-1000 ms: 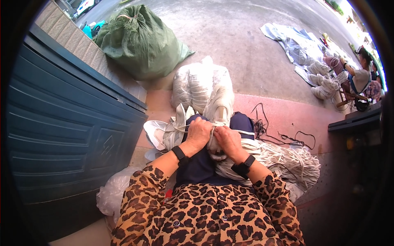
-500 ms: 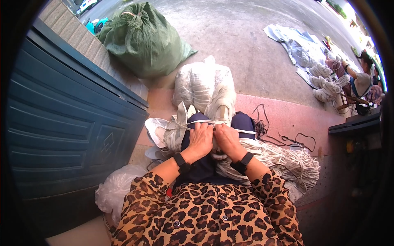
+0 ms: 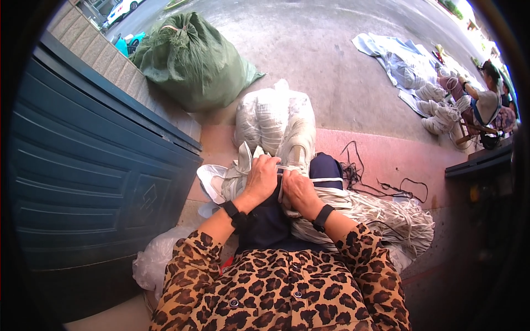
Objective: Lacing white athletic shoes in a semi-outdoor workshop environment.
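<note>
My left hand (image 3: 261, 177) pinches a white shoelace (image 3: 285, 167) near my knees, fingers closed. Beside it my right hand (image 3: 301, 192) is closed on the lace as well, and a short stretch of it runs between the two. Just beyond my fingers lies a white shoe upper (image 3: 297, 150), its eyelet area facing up; my right hand rests at its near end and partly covers it. More white shoe uppers (image 3: 212, 181) lie by my left knee. Over my right thigh spreads a thick bundle of white laces (image 3: 381, 214).
Ahead stand plastic-wrapped white bundles (image 3: 263, 120), with a large green sack (image 3: 193, 63) at far left. A blue metal door (image 3: 99, 171) flanks my left. Black cords (image 3: 386, 189) lie on the floor at right. A person (image 3: 486, 96) sits far right beside white bundles.
My hands have drawn apart slightly. The left has moved left and up, and the right has turned and shifted a little lower. The lace now spans between them.
</note>
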A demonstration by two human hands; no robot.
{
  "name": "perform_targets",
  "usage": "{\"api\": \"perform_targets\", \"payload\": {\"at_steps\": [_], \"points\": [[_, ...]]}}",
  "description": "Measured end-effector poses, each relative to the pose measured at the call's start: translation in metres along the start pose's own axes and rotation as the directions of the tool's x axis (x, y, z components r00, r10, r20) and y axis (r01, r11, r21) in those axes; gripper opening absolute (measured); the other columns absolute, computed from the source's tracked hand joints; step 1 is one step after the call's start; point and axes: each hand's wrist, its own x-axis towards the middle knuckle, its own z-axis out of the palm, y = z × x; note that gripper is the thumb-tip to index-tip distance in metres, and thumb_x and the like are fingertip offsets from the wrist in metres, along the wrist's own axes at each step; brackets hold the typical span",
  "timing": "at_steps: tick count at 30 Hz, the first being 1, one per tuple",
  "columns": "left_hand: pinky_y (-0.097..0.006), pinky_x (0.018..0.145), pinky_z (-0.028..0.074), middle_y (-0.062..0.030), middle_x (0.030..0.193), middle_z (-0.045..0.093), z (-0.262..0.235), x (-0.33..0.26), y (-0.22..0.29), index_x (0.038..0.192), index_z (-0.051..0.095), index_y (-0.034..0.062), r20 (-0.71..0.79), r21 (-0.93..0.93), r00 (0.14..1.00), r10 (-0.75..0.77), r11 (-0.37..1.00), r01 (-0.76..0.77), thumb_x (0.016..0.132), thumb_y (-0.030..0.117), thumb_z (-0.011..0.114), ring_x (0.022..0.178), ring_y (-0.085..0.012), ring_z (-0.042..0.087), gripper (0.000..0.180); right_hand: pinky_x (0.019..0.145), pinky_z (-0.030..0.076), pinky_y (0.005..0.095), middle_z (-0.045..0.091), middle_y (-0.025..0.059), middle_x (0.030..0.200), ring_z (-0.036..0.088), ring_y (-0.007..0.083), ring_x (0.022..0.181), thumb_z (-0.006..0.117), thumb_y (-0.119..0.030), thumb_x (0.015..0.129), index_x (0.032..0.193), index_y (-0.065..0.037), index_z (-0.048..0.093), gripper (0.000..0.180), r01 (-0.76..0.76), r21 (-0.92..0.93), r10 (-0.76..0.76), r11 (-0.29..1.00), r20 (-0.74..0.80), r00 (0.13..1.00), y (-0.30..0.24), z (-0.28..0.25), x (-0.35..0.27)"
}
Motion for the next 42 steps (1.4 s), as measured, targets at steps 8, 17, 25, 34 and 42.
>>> {"api": "perform_targets", "payload": {"at_steps": [8,17,25,34,42], "points": [[-0.040,0.079,0.041,-0.0140,0.076,0.059,-0.001,0.046,0.003,0.072,0.060,0.0057,0.499,0.109,0.859,-0.114,0.992,0.069,0.072,0.016,0.063,0.087,-0.0334,0.052,0.010,0.039,0.037,0.0310,0.049,0.0074,0.057,0.048,0.0180,0.045,0.047,-0.016,0.083,0.074,-0.005,0.047,0.014,-0.077,0.839,0.057,0.539,0.055,0.997,0.029,-0.015,-0.044],[-0.038,0.071,0.046,-0.0139,0.080,0.061,-0.001,0.055,0.005,0.077,0.059,0.0030,0.618,-0.034,0.784,-0.061,0.994,0.104,0.068,0.015,0.065,0.082,-0.0299,0.057,0.016,0.039,0.018,0.0183,0.029,-0.0048,0.060,0.023,0.0038,0.047,0.039,-0.012,0.088,0.075,-0.010,0.038,0.014,-0.468,0.767,0.007,-0.439,0.523,0.852,0.081,-0.133,-0.078],[-0.040,0.075,0.044,-0.0119,0.084,0.057,0.014,0.052,0.011,0.074,0.057,0.0061,0.537,0.082,0.832,0.141,0.973,-0.218,0.067,0.018,0.068,0.092,-0.0321,0.050,0.017,0.040,0.018,0.0184,0.030,-0.0049,0.061,0.024,0.0040,0.049,0.038,-0.014,0.089,0.077,-0.011,0.039,0.013,-0.543,0.613,-0.193,-0.574,0.544,0.817,0.038,-0.084,-0.091],[-0.026,0.060,0.044,-0.0080,0.070,0.058,-0.007,0.047,0.011,0.091,0.056,0.0033,0.602,-0.319,0.796,-0.068,0.893,0.318,0.078,0.008,0.056,0.065,-0.0160,0.056,0.014,0.043,0.025,0.0210,0.034,-0.0020,0.060,0.030,0.0073,0.048,0.040,-0.017,0.089,0.074,-0.009,0.038,0.017,-0.559,0.609,-0.153,-0.563,0.588,0.794,0.041,-0.085,-0.102],[-0.021,0.060,0.042,-0.0037,0.072,0.060,-0.016,0.062,0.005,0.098,0.056,0.0010,0.744,-0.264,0.595,-0.304,0.685,0.680,0.077,0.004,0.052,0.066,-0.0082,0.055,0.021,0.044,0.031,0.0216,0.032,-0.0048,0.062,0.028,0.0046,0.047,0.040,-0.020,0.092,0.092,-0.008,0.047,0.014,0.508,0.718,0.154,-0.476,-0.501,0.852,0.198,-0.331,-0.146]]}}
